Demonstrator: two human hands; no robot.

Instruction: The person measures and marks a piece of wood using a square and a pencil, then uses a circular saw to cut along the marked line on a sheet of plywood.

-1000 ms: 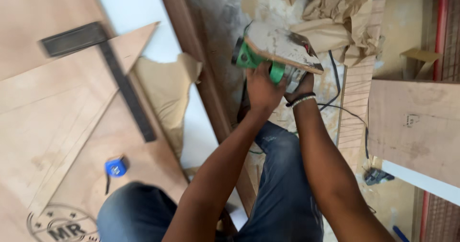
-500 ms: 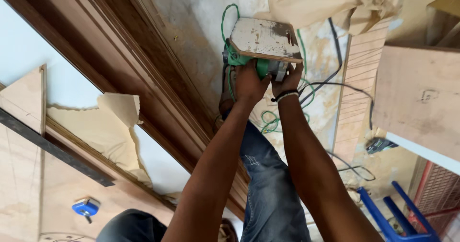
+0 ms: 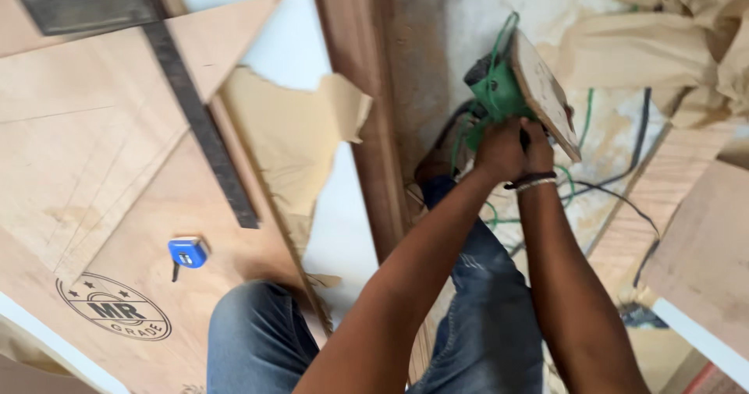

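Observation:
Both my hands hold a green power saw [image 3: 499,90] with a dusty metal base plate [image 3: 546,94], tilted on its side over the floor. My left hand [image 3: 499,150] grips the saw's body from below. My right hand [image 3: 538,148], with bands on the wrist, grips right beside it. A green cord [image 3: 499,43] loops around the tool. My knees in blue jeans [image 3: 484,300] are beneath my arms.
A plywood sheet [image 3: 117,168] lies at the left with a metal square [image 3: 195,121] and a small blue tape measure [image 3: 187,252] on it. A long brown wooden frame [image 3: 367,113] runs down the middle. Crumpled brown paper [image 3: 671,43] and boards [image 3: 694,238] are at the right.
The saw has turned from flat, base plate up, onto its side. The view has swung back left, so the plywood and metal square show again.

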